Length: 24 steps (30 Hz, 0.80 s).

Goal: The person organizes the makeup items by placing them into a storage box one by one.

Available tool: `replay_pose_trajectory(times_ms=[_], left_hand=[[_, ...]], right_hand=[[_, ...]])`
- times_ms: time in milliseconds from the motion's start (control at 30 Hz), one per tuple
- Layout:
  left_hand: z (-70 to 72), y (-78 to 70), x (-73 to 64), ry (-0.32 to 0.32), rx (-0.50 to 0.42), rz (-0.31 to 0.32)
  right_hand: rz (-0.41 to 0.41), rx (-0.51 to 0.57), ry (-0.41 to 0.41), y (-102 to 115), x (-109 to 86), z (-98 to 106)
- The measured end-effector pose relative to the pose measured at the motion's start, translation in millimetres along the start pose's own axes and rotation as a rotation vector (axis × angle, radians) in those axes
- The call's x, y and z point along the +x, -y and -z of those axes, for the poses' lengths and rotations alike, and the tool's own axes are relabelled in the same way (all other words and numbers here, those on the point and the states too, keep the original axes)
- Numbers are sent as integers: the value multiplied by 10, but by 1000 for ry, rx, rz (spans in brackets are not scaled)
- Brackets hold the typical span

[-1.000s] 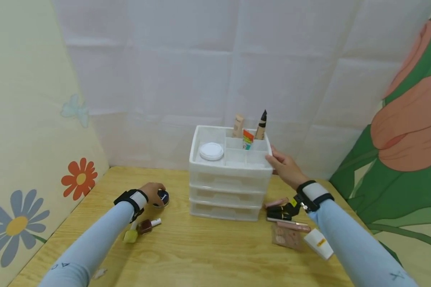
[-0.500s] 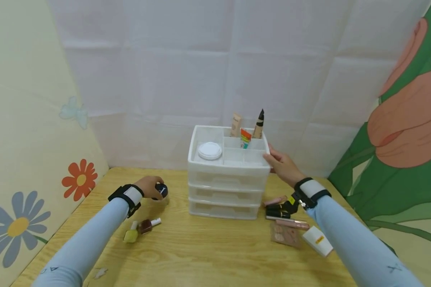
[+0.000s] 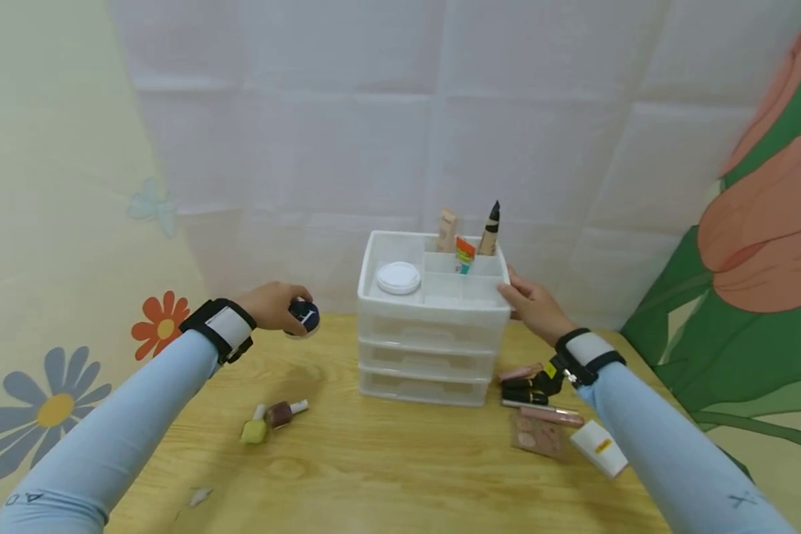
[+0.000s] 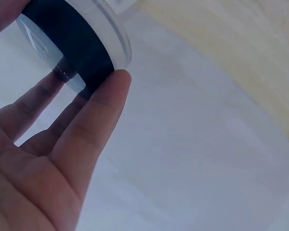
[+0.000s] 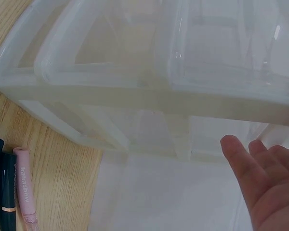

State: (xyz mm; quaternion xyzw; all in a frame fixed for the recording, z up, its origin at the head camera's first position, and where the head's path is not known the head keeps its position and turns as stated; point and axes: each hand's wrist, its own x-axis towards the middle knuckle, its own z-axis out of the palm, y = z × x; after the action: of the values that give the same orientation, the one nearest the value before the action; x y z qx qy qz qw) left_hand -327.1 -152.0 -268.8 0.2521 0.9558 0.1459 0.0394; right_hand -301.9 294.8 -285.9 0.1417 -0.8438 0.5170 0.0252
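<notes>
My left hand (image 3: 275,305) is raised over the left part of the wooden table and holds a round, dark-lidded cosmetic jar (image 3: 304,317) by its edge. In the left wrist view, fingertips curl around the dark band of this jar (image 4: 77,36), and its body is clear plastic. A white drawer organizer (image 3: 430,330) stands in the middle. My right hand (image 3: 537,305) rests at its right side, thumb on the upper rim. The right wrist view shows the straight fingers (image 5: 243,161) of that hand beside the organizer's side wall; the thumb is out of that view.
The organizer's top tray holds a white round compact (image 3: 398,277), a beige tube (image 3: 446,230), a small orange-green tube (image 3: 464,254) and a black-capped tube (image 3: 490,231). Two nail polish bottles (image 3: 280,414) lie front left. A palette (image 3: 536,434), white box (image 3: 599,448) and several makeup sticks lie right.
My left hand has lifted the jar off the table and raised it, tilting its lid toward the organizer. The right hand stays at the organizer's side.
</notes>
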Motion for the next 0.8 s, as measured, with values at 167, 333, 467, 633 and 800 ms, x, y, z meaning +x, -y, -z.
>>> replay_pose_trajectory(times_ms=[167, 333, 467, 633, 800], left_hand=[[254, -221, -32, -3, 14, -60], [484, -486, -43, 25, 1, -118], [634, -689, 8, 39, -15, -160], [768, -952, 125, 31, -8, -211], [798, -1116, 303, 32, 12, -229]], right_hand=[[-12, -1, 0, -10, 21, 19], [-20, -9, -7, -1, 21, 28], [-31, -18, -13, 7, 7, 40], [-40, -6, -12, -7, 15, 59], [-47, 4, -13, -22, 5, 51]])
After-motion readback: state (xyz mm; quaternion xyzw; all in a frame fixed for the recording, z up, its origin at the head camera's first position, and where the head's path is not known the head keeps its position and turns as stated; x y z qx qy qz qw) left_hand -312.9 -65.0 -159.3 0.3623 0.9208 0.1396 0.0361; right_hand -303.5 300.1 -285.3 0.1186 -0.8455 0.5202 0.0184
